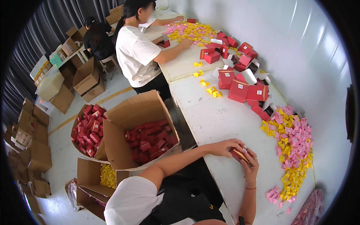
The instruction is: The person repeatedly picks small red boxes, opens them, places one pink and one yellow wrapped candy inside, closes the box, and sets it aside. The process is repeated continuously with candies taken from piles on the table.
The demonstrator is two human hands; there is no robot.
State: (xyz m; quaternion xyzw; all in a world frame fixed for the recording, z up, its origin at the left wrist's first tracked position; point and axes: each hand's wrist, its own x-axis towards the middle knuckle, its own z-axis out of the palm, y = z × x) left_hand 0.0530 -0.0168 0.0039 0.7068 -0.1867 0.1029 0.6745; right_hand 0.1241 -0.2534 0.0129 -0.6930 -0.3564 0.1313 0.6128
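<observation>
A small red cardboard box with a gold-coloured band is held between my two hands above the white table. My left hand grips its upper left end with bent fingers. Around its right side curl the fingers of my right hand. The box looks closed, though my fingers hide part of it. To the right of my hands lies a long heap of pink wrapped pieces and yellow wrapped pieces. Farther up the table, several red boxes are piled, some with white flaps up.
Left of the table stands a large carton holding red boxes, beside another filled carton. A smaller carton holds yellow pieces. A co-worker in a white shirt works at the table's far part. A wall borders the right side.
</observation>
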